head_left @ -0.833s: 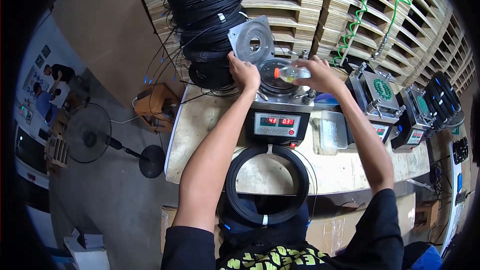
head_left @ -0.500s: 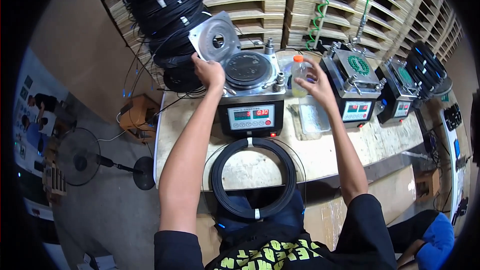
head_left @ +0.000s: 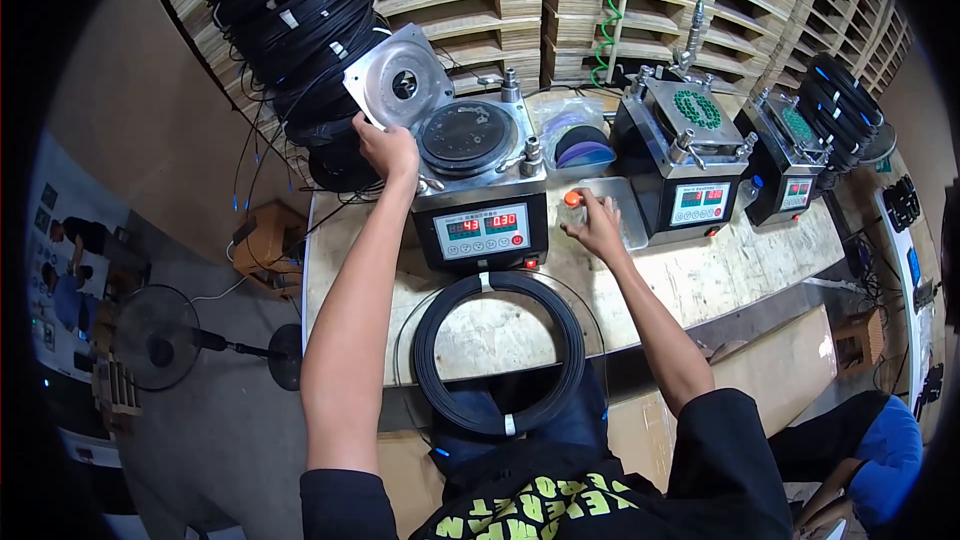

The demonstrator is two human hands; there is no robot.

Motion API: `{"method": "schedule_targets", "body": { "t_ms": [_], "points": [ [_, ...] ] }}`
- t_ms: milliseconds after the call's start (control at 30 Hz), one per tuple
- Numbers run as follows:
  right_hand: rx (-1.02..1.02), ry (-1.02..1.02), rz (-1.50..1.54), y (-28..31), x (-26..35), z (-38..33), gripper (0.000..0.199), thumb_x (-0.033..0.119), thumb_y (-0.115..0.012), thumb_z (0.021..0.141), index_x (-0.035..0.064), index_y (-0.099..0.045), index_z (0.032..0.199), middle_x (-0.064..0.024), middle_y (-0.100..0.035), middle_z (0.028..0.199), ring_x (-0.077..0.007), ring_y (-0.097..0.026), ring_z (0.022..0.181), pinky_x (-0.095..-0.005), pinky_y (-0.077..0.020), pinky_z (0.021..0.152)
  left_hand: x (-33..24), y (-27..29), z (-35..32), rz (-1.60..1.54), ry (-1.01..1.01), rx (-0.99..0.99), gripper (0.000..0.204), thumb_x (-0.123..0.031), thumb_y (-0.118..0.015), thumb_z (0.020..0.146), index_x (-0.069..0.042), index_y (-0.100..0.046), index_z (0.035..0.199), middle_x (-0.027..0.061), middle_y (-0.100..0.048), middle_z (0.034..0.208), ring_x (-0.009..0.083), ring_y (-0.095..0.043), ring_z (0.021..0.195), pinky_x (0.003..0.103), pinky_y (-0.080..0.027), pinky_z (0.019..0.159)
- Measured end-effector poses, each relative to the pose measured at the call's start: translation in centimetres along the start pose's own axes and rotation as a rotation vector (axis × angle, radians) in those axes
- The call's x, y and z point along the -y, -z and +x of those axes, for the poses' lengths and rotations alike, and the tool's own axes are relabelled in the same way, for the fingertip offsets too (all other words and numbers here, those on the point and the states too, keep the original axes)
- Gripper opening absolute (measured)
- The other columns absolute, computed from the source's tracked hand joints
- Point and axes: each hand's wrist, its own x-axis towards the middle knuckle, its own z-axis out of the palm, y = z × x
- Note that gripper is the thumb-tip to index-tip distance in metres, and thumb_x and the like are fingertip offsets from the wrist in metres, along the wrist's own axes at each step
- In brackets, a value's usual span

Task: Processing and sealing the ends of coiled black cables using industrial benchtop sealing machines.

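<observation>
My left hand [head_left: 388, 148] grips the lower edge of a square metal plate [head_left: 381, 90] with a round hole, tilted up at the left of a polishing machine [head_left: 485, 225]. The machine's round dark disc [head_left: 463, 137] lies uncovered. In front of the clear plastic tray, my right hand [head_left: 600, 228] has its fingers curled around a small clear bottle with an orange cap [head_left: 572, 198]. Most of the bottle's body is hidden by the fingers. A coil of black cable [head_left: 428, 345] rests across the table's front edge and my lap.
Two similar machines with green-dotted plates, one nearer [head_left: 690, 155] and one farther [head_left: 790, 165], stand to the right. A clear tray [head_left: 628, 215] and a container of dark discs [head_left: 585, 152] sit between machines. Stacked black cable coils [head_left: 290, 30] rise at left. A person's blue sleeve [head_left: 890, 460] shows at lower right.
My right hand has brought the bottle down and nearer, from beside the disc container to the tabletop by the tray. My left hand stays on the plate. The whole view has shifted slightly.
</observation>
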Motion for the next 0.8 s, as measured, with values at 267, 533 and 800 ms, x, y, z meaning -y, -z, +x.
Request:
{"method": "schedule_targets", "body": {
  "t_ms": [267, 533, 800],
  "points": [
    [0.069, 0.007, 0.011, 0.9, 1.3, -0.4, 0.071, 0.041, -0.083, 0.077, 0.0204, -0.051, 0.136, -0.0098, -0.067, 0.117, -0.0358, -0.051, 0.118, -0.0545, -0.0326, 0.100, 0.8, -0.5, 0.2, -0.012, 0.001, -0.054, 0.044, -0.004, -0.056, 0.084, 0.000, -0.047, 0.127, 0.0294, -0.062, 0.119, 0.0462, -0.057, 0.115, 0.050, -0.043, 0.100],
    [-0.323, 0.260, 0.522, 6.4, 10.2, 11.1, 0.031, 0.022, -0.067, 0.097, 0.0060, -0.064, 0.123, -0.0012, -0.057, 0.076, -0.0091, -0.051, 0.069, -0.0259, -0.0443, 0.064, 2.1, -0.9, 0.5, -0.032, 0.083, -0.075, 0.043, -0.005, -0.057, 0.086, 0.001, -0.048, 0.128, 0.0295, -0.064, 0.115, 0.0459, -0.061, 0.110, 0.050, -0.047, 0.096],
    [0.037, 0.620, 0.353, 5.7, 27.5, 24.7, 0.037, 0.030, -0.058, 0.103, -0.0002, -0.067, 0.122, -0.0068, -0.067, 0.078, -0.0108, -0.054, 0.063, -0.0292, -0.0480, 0.060, -0.5, -1.3, -0.2, 0.011, 0.257, 0.139, 0.037, -0.006, -0.057, 0.086, -0.003, -0.054, 0.122, 0.0266, -0.066, 0.116, 0.0444, -0.064, 0.110, 0.051, -0.052, 0.092]
  ]
}}
